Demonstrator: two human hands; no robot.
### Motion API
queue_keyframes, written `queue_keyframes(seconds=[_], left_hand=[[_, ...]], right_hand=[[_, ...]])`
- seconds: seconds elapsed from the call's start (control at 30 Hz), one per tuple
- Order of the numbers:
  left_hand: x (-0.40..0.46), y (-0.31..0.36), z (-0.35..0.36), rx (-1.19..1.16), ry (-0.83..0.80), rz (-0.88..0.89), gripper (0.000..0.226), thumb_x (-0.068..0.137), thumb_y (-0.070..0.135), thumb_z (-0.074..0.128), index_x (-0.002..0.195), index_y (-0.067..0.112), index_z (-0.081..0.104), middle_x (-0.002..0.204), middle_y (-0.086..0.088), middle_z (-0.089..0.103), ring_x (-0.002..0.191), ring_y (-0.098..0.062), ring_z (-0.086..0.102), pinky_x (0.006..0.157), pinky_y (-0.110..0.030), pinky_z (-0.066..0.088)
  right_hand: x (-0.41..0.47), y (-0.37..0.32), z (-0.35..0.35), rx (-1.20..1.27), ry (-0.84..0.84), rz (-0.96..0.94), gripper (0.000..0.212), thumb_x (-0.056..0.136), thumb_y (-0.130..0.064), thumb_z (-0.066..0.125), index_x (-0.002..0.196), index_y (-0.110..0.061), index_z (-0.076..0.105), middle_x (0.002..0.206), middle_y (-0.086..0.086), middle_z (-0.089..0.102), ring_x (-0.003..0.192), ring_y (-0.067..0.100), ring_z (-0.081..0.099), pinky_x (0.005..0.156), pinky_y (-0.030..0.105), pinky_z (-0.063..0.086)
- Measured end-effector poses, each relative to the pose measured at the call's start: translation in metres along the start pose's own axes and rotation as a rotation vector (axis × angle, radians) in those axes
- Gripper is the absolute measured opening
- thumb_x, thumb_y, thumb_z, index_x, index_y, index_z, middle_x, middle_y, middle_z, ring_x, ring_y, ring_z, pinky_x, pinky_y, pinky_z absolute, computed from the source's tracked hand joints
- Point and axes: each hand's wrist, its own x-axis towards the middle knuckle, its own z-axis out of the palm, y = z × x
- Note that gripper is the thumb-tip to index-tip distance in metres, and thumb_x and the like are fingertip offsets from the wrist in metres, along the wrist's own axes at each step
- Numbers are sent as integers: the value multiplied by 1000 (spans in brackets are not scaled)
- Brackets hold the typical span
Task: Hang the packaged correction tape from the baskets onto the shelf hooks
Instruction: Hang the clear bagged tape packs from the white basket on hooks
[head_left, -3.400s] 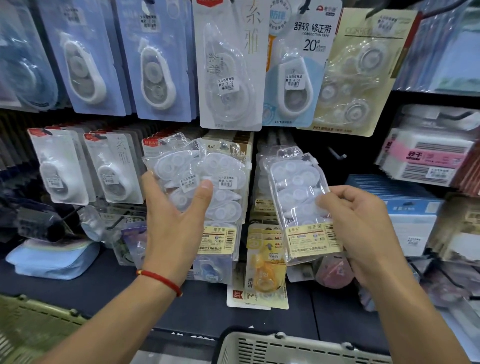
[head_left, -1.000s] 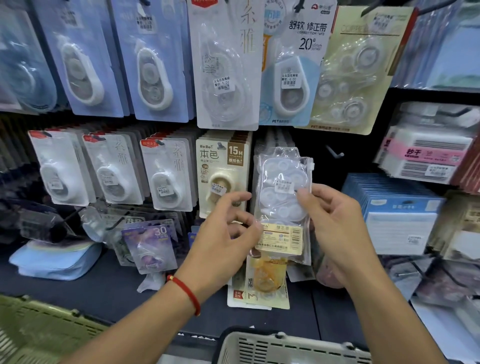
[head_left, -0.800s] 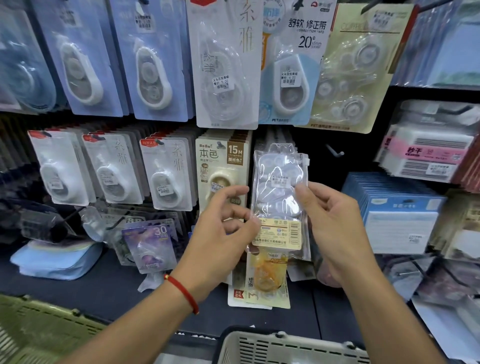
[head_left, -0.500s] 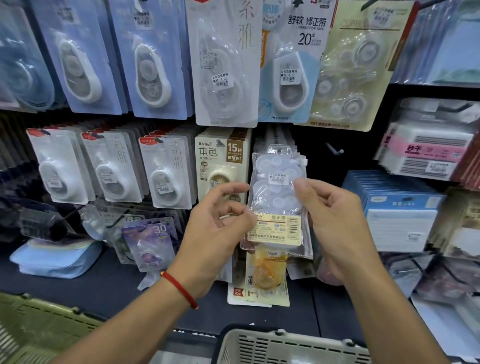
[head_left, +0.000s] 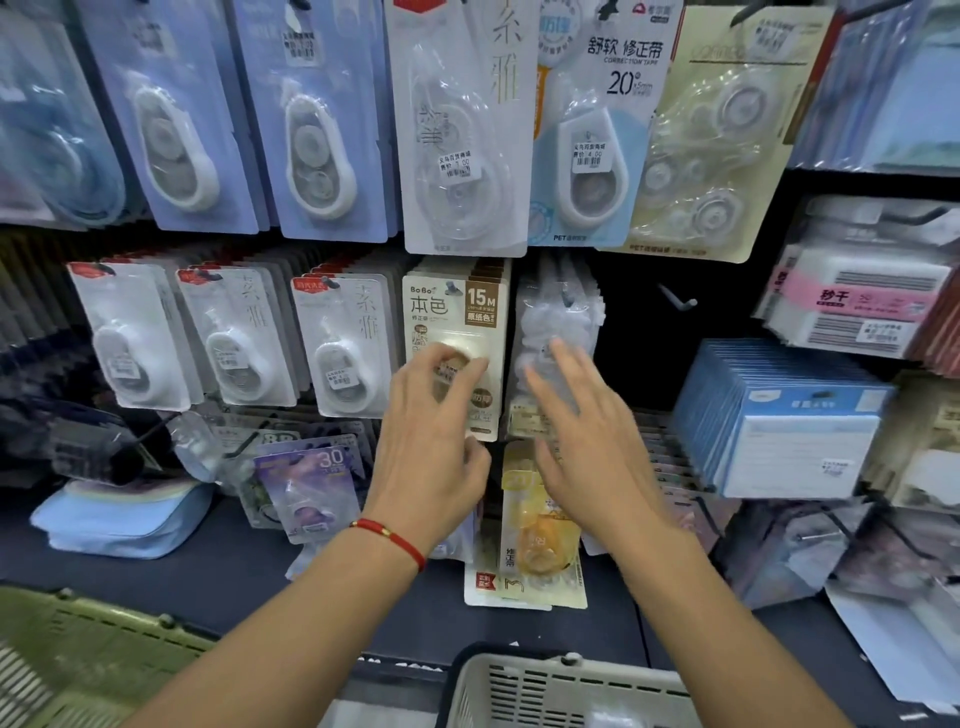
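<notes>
On its hook, the clear pack (head_left: 558, 322) hangs, blurred; both hands spread, empty.

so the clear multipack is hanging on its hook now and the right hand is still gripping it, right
Not quite: the clear multipack does hang on its hook, but the right hand is open, fingers straight, gripping nothing. The head view shows this.
</notes>
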Motion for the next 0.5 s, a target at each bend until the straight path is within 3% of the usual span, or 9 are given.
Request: queue_keyframes(seconds=[0.2, 0.27, 0.33, 0.4, 0.5], left_hand=[[-5, -4, 5, 63, -61, 28, 87, 71, -2, 71, 151, 19, 43, 155, -13, 30, 137, -31, 31, 115, -40, 37], [-9, -3, 3, 69, -89, 27, 86, 73, -2, 70, 152, 17, 43, 157, -15, 28, 139, -33, 31, 116, -41, 38], [-15, -1, 1, 84, -124, 32, 83, 75, -1, 70, 152, 16, 44, 159, -17, 27, 141, -35, 32, 116, -43, 38], [-24, 4, -1, 87, -168, 57, 78, 76, -1, 68, 150, 13, 47, 159, -21, 29, 143, -40, 33, 116, -49, 40], [-47, 11, 5, 83, -241, 115, 69, 75, -1, 68, 143, 7, 55, 152, -24, 40, 138, -46, 39, 106, -57, 46]], right_hand=[[3, 12, 8, -106, -83, 7, 101, 88, -2, 60, 169, -31, 7, 176, -2, -14, 162, 19, -15, 129, 50, 22], [1, 14, 2, -109, -97, -20, 95, 90, -5, 60, 169, -28, 13, 176, 0, -15, 162, 20, -15, 129, 50, 22], [-5, 14, -6, -79, -91, -35, 78, 91, -6, 62, 163, -20, 35, 177, 7, 2, 164, 26, 0, 127, 51, 26], [-23, 15, -13, 24, -66, -5, 60, 92, -5, 62, 151, -13, 53, 170, 13, 28, 156, 33, 29, 119, 49, 38], [-65, 27, -16, 172, -87, 74, 38, 96, -9, 60, 133, -13, 66, 138, 6, 61, 117, 26, 63, 95, 39, 52]])
